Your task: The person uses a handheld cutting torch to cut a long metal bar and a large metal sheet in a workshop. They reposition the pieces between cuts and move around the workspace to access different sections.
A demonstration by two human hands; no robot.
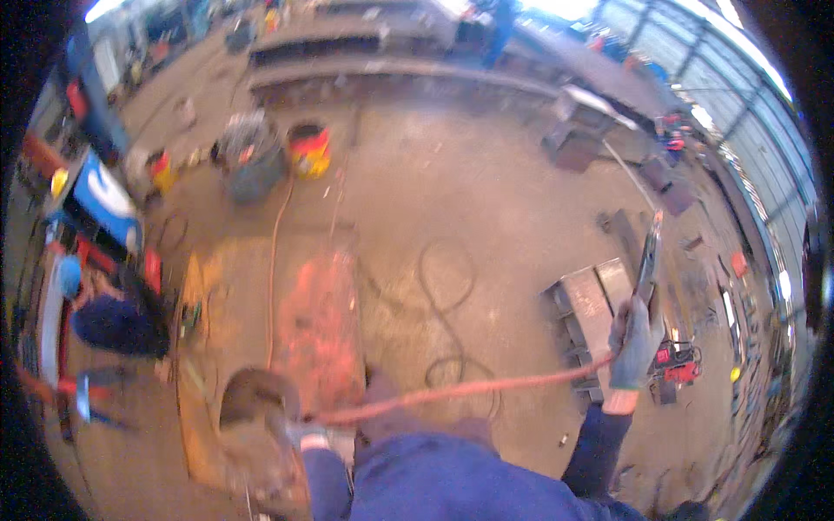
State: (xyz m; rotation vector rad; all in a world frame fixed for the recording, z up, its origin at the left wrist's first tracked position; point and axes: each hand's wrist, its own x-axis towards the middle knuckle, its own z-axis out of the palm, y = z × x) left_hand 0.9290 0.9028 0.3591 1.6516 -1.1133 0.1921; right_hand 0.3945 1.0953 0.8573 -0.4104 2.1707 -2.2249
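My right hand (635,343), in a grey glove, is closed round an electrode holder (648,260) raised at the right. A thin pale welding rod (629,174) seems to extend from its tip toward the upper left. From this hand an orange-red cable (486,385) runs across my front to my left hand (301,431), low at the left. Motion blurs the left hand's fingers, which appear closed. Beside them is a brown curved shell (261,434) with a dark hollow; whether the hand grips it or the cable is unclear.
Steel pieces (591,300) and a red device (679,363) lie at the right. A red-stained plate (321,321) is left of centre, buckets (309,152) behind it. A looped cable (434,304) crosses the floor. At the left a person (117,321) is beside a blue-white machine (104,204).
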